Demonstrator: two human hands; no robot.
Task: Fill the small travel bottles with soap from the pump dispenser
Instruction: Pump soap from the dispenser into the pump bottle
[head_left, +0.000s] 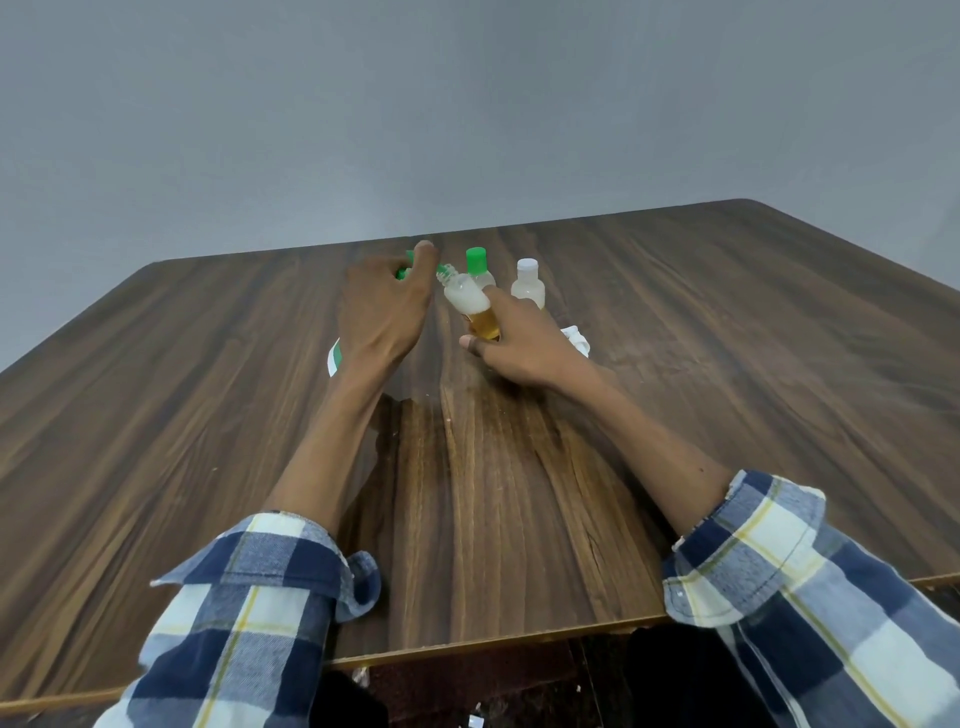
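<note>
I tilt the open bottle toward the pump so its bare neck meets the nozzle; amber soap sits low in it under white foam. My right hand wraps its lower half, forefinger up the side. My left hand arches over the green pump, fingers curled on top, likely ready to press. Just beyond stand a green-capped bottle and a white-capped bottle, far centre of the table.
</note>
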